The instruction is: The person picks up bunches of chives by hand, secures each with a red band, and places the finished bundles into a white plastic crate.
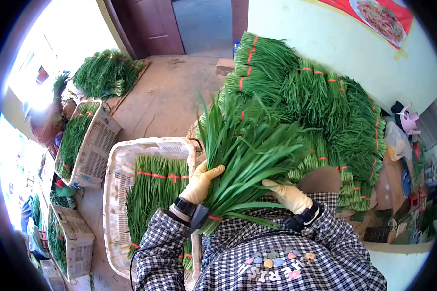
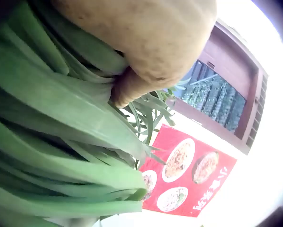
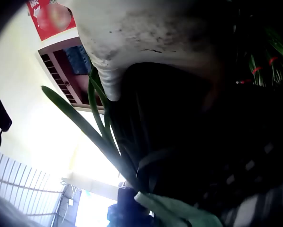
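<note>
A loose fan of long flat green leaves, a bunch of garlic chives point(image 1: 247, 150), stands in front of the person, with a red band round its lower end. The gloved left hand point(image 1: 199, 183) grips its left side, thumb laid across the leaves. In the left wrist view, the fingers of the left hand point(image 2: 155, 42) bend over the broad leaves. At the bunch's lower right, the gloved right hand point(image 1: 289, 196) holds leaves, its fingers partly hidden by them. The right wrist view shows the right hand point(image 3: 132, 38) arched, a fingertip bent down beside several leaves, the palm in deep shadow.
A white plastic crate point(image 1: 112, 203) with banded chive bunches point(image 1: 155, 194) stands at the left. More filled crates point(image 1: 94, 145) line the far left. A large pile of banded bunches point(image 1: 320, 102) lies against the right wall. Bare floor point(image 1: 165, 97) leads to a doorway.
</note>
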A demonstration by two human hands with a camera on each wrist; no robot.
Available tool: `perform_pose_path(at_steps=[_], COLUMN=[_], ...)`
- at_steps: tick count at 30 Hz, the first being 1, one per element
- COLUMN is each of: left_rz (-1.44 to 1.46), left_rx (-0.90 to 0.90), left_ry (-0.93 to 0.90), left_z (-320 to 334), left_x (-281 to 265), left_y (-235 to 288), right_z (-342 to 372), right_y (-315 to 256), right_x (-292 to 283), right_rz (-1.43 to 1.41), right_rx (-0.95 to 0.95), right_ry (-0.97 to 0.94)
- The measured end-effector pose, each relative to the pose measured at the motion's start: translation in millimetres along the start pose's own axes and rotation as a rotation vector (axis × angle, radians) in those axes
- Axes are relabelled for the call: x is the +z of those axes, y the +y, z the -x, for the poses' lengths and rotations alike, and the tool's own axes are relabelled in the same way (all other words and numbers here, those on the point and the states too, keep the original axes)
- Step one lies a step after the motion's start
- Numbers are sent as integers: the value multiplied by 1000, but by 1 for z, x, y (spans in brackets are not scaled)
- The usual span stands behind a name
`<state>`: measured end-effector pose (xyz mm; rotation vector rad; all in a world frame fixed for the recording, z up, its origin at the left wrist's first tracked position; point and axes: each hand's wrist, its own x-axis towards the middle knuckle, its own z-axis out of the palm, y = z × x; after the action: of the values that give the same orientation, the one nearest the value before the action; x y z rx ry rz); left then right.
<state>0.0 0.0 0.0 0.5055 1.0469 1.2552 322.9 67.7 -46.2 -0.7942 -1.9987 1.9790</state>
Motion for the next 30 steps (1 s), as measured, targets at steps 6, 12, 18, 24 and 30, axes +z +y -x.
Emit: perform_pose_path(at_steps=[6, 12, 18, 24, 30], left_rz=[12, -275, -1288, -1822, -1488], left_rx=[5, 133, 1269, 972, 901], left_ry=[18, 118, 66, -198, -65], left_z=[-9, -24, 33, 60, 41], left_x=[-4, -30, 10, 22, -14], left_y=[5, -3, 37, 4, -14], right_z=[-17, -8, -7, -4, 4], right_y=[-44, -63, -59, -71, -52], right_x=[16, 26, 21, 24, 23], right_rz=[341, -155, -151, -104, -397], right_rx=[-118, 255, 243, 205, 260], right_ry=[308, 336, 271, 242, 220])
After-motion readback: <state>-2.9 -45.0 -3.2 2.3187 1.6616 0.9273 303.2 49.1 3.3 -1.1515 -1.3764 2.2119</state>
